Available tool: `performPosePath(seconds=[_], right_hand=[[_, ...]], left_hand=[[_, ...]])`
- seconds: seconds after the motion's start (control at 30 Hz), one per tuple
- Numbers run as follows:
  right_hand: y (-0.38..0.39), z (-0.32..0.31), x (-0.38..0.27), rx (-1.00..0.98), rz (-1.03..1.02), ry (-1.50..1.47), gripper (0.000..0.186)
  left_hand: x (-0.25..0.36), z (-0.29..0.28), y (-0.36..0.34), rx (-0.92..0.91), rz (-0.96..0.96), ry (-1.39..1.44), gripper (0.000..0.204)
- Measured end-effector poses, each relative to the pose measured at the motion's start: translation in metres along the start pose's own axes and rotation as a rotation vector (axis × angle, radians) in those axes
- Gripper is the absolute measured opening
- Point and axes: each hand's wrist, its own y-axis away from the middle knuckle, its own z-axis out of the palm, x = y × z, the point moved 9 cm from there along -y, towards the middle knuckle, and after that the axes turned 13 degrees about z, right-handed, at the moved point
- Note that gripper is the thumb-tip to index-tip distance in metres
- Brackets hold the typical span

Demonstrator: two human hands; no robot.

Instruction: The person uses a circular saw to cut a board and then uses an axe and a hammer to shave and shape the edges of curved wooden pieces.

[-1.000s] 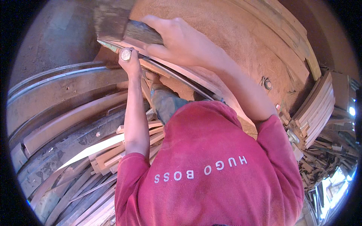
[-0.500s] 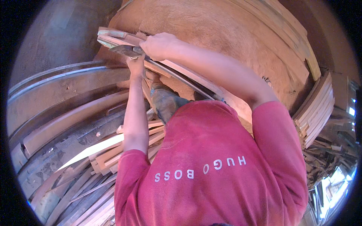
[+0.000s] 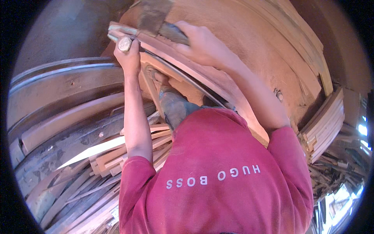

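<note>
My left hand is closed in a fist around an upright tool handle. Its pale round butt faces up, and the working end is hidden under the fist. In my right hand is the dark handle of a hatchet-like tool. Its broad flat head is smeared by motion, raised above and right of the fist. Beneath both hands a long wooden frame piece slants from upper left to lower right, with a dark groove along it. My left fist rests at its far-left end.
A worn tabletop dusted with sawdust spreads under the frame. Long boards lie along its right edge, near a stack of strips. Beams and loose timber strips fill the left side. My foot shows below the frame.
The hatchet-like tool has risen away from the left fist, up and to the right with my right hand. The left hand has shifted slightly left, and the handle's round butt now shows.
</note>
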Motion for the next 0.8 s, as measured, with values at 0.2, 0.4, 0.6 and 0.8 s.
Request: performPosePath(seconds=[0.2,0.4,0.6,0.8], right_hand=[[0.012,-0.003,0.013,0.022,0.078,-0.064,0.046],[0.013,0.005,0.017,-0.003,0.132,-0.048,0.045],[-0.002,0.017,-0.001,-0.02,0.087,-0.145,0.042],[-0.02,0.024,-0.02,-0.009,0.04,-0.106,0.044]], left_hand=[[-0.038,-0.042,-0.01,0.148,0.016,0.007,0.009],[-0.061,-0.05,-0.016,0.125,0.01,-0.01,0.01],[-0.072,-0.053,-0.023,0.092,-0.037,0.068,0.01],[-0.076,-0.044,-0.027,0.045,-0.061,0.069,0.011]])
